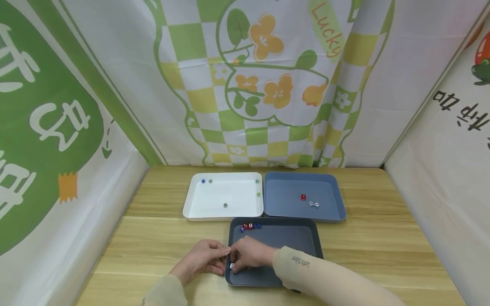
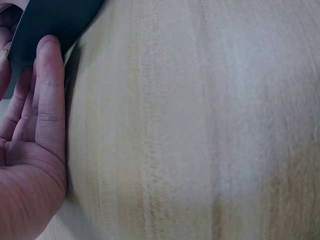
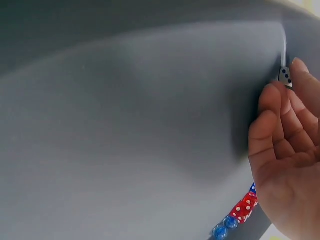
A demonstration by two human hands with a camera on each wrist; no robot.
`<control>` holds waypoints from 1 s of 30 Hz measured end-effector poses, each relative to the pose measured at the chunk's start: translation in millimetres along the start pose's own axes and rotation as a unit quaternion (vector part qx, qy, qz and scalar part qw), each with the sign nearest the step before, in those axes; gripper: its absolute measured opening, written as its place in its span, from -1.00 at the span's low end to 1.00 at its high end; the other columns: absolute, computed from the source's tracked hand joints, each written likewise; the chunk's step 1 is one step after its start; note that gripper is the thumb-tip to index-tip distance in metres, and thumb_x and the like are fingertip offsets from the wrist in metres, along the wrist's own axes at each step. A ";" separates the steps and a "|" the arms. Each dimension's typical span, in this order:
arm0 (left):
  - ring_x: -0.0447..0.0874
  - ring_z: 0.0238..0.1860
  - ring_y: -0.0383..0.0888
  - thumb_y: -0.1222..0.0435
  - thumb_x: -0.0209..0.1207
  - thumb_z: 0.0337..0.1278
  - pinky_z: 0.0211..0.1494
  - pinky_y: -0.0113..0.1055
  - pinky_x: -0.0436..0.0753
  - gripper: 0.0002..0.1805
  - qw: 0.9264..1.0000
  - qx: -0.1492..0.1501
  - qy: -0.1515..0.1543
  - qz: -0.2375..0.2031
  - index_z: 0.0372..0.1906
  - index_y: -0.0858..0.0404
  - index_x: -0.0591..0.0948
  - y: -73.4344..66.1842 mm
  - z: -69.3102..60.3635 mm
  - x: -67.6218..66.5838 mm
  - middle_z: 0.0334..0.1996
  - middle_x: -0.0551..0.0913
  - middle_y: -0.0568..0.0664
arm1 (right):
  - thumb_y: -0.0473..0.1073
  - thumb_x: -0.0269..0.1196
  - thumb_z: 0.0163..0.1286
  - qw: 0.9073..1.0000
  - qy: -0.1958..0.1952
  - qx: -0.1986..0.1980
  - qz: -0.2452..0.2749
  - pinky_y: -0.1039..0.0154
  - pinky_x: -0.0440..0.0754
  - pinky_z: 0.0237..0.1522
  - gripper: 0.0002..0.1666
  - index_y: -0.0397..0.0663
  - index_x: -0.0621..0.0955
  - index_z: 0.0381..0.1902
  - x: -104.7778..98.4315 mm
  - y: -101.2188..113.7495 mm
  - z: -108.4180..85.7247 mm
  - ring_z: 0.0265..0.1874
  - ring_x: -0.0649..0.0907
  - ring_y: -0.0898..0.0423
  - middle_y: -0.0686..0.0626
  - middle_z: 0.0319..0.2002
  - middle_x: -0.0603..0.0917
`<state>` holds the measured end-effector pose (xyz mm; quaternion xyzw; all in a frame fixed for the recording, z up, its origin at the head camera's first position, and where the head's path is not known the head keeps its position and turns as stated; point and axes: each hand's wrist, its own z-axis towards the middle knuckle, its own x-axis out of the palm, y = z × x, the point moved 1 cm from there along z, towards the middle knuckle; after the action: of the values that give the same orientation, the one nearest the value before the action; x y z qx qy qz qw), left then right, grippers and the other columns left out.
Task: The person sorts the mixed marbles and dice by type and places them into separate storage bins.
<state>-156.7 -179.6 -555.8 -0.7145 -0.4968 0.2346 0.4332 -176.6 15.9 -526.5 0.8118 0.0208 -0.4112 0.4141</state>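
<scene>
In the head view my right hand reaches into the dark gray tray. Its thumb and fingertips pinch a white die with dark pips, low beside the tray's left wall. My left hand is at the outside of that wall. Its thumb is at the rim, the other fingers fairly straight along the outer side, as the left wrist view shows; together they grip the tray edge. Along the tray's far left side lie red dice, a blue die and blue beads or marbles.
Behind the dark tray stand a white tray with several small glass marbles and a blue-gray tray. The latter holds a red die and two whitish dice. All stand on a wooden table, with patterned curtains around it.
</scene>
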 end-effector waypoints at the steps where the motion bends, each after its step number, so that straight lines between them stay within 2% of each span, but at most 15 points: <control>1: 0.74 -0.47 -0.19 0.07 0.35 0.29 -0.30 -0.26 0.83 -0.61 1.000 0.001 0.000 0.000 -0.15 0.37 0.69 -0.4 -0.4 0.1 -0.46 0.73 0.02 | -0.16 0.56 0.17 1.000 -0.003 -0.002 -0.006 0.45 0.60 -0.65 -0.81 0.06 0.70 -0.38 0.6 0.2 0.5 -0.73 0.55 0.32 0.22 -0.63 0.58; 7: 0.74 -0.48 -0.19 0.07 0.35 0.30 -0.30 -0.25 0.83 -0.61 1.000 0.001 -0.007 0.006 -0.16 0.37 0.69 0.2 0.2 -0.3 -0.47 0.72 0.02 | -0.19 0.50 0.25 0.999 -0.014 -0.008 -0.031 0.48 0.55 -0.67 -0.83 0.08 0.67 -0.42 1.8 0.8 2.6 -0.75 0.52 0.35 0.24 -0.64 0.58; 14: 0.74 -0.46 -0.16 0.08 0.33 0.32 -0.29 -0.23 0.83 -0.62 1.000 0.005 -0.010 0.011 -0.19 0.37 0.67 1.5 1.3 0.8 -0.43 0.74 0.06 | -0.26 0.48 0.25 0.999 -0.030 -0.003 -0.015 0.47 0.56 -0.69 -0.84 0.01 0.68 -0.43 -2.5 -1.5 2.3 -0.76 0.53 0.34 0.18 -0.66 0.59; 20: 0.74 -0.47 -0.17 0.09 0.32 0.34 -0.30 -0.23 0.83 -0.63 1.000 0.009 -0.011 0.010 -0.19 0.38 0.67 1.0 0.3 1.0 -0.43 0.74 0.06 | -0.29 0.47 0.26 1.000 -0.026 0.006 0.000 0.46 0.59 -0.65 -0.85 0.01 0.68 -0.42 -5.5 -2.2 1.1 -0.71 0.58 0.29 0.15 -0.65 0.60; 25: 0.75 -0.46 -0.16 0.08 0.32 0.33 -0.30 -0.24 0.83 -0.63 1.000 0.007 -0.009 0.010 -0.18 0.38 0.67 0.7 0.5 0.7 -0.42 0.74 0.07 | -0.30 0.44 0.29 1.000 -0.017 0.009 0.022 0.46 0.58 -0.64 -0.87 0.00 0.69 -0.40 -8.0 -3.6 0.0 -0.69 0.62 0.25 0.12 -0.64 0.62; 30: 0.75 -0.46 -0.16 0.09 0.32 0.34 -0.29 -0.25 0.83 -0.64 1.000 0.003 -0.007 0.009 -0.18 0.37 0.68 1.9 0.4 0.0 -0.42 0.75 0.07 | -0.34 0.42 0.29 0.997 -0.015 0.012 0.074 0.44 0.59 -0.63 -0.88 -0.04 0.70 -0.38 -10.8 -8.7 -1.6 -0.67 0.65 0.21 0.08 -0.62 0.67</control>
<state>-156.0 -179.7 -557.6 -0.7157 -0.4930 0.2451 0.4297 -186.0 25.9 -524.2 0.8097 -0.0498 -0.3916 0.4341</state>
